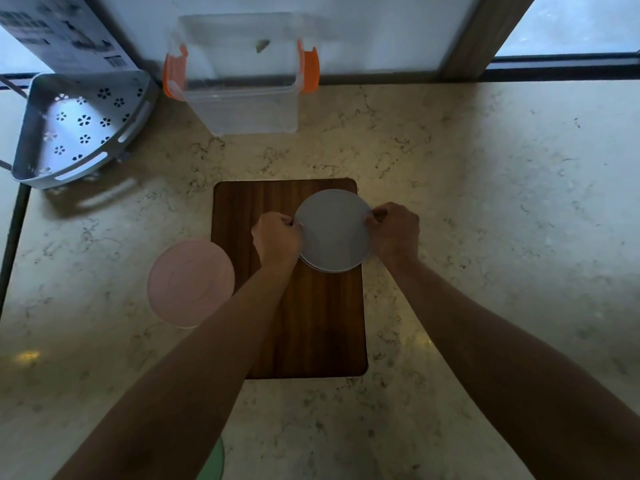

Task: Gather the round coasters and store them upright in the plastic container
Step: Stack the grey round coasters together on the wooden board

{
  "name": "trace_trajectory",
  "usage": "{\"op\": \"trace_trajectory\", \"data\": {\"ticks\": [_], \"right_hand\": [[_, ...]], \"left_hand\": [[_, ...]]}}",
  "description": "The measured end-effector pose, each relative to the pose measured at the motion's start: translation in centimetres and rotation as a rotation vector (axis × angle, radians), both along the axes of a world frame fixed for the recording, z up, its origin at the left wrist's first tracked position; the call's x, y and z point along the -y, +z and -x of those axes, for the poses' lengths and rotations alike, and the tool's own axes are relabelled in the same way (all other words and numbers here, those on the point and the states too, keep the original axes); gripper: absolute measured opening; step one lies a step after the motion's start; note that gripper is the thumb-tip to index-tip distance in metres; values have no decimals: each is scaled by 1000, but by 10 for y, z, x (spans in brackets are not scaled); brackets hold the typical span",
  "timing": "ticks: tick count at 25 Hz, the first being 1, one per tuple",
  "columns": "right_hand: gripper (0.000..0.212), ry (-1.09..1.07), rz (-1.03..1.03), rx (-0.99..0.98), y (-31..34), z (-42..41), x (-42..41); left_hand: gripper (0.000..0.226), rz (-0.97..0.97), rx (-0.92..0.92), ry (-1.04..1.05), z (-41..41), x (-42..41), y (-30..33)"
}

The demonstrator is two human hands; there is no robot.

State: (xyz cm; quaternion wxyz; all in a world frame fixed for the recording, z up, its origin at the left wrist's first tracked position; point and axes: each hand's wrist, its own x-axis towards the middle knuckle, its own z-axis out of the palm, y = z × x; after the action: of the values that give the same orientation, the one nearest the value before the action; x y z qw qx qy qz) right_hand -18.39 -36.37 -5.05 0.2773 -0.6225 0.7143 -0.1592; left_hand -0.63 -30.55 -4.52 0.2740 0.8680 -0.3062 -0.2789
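**Holding a grey coaster stack over the wooden board**

Gripping from both sides here: the left hand (pixel 277 237) is curled in on the left rim of the stack of grey coasters (pixel 333 230), and the right hand (pixel 394 230) is pinching the right rim with fingertips tucked under the edge. The discs are round, so no real long axis; the flat face points up toward the camera, tipped a little, with the near edge lower. At least two thin edges show at the bottom of the stack, can't count more than that.

They sit over the far right part of the dark wood-grain board (pixel 287 323), which has rounded corners and lies mid-countertop. Whether the stack touches the board, I can't tell.

A pink coaster (pixel 190 282) lies flat on the marbled stone countertop (pixel 485 202), just beside the board's left edge, faint concentric rings on it.

At the far edge stands the clear plastic container (pixel 242 98), orange clips on both sides, lid off, looks like nothing inside. A grey perforated corner basket (pixel 79 126) sits at the far left corner, flower-shaped holes in its base.
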Motion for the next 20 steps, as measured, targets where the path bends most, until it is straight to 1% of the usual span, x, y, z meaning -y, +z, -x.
{"op": "trace_trajectory", "data": {"ticks": [6,8,9,11,12,15,16,18,20], "right_hand": [[18,-39,-26,22,6,-2,-3],[19,-61,-43,31,8,-3,-3],[20,-66,-49,20,9,-5,-3],[23,-63,-60,-21,9,-6,-7],[25,-67,-66,-30,9,-6,-8],[27,-80,-115,-8,8,-6,-7],[27,-83,-136,0,9,-6,-5],[27,-85,-181,21,9,-4,-2],[26,-73,-213,53,9,-3,0]], "left_hand": [[17,-85,-11,13,-5,7,1],[6,-109,-17,15,-5,9,4],[8,-112,5,5,-2,9,7],[18,-111,105,-60,4,4,6],[19,-105,139,-82,7,3,5],[13,-114,116,-53,7,5,3],[15,-107,98,-23,6,6,2],[35,-84,88,23,3,6,1],[44,-83,67,60,1,5,0]]}}
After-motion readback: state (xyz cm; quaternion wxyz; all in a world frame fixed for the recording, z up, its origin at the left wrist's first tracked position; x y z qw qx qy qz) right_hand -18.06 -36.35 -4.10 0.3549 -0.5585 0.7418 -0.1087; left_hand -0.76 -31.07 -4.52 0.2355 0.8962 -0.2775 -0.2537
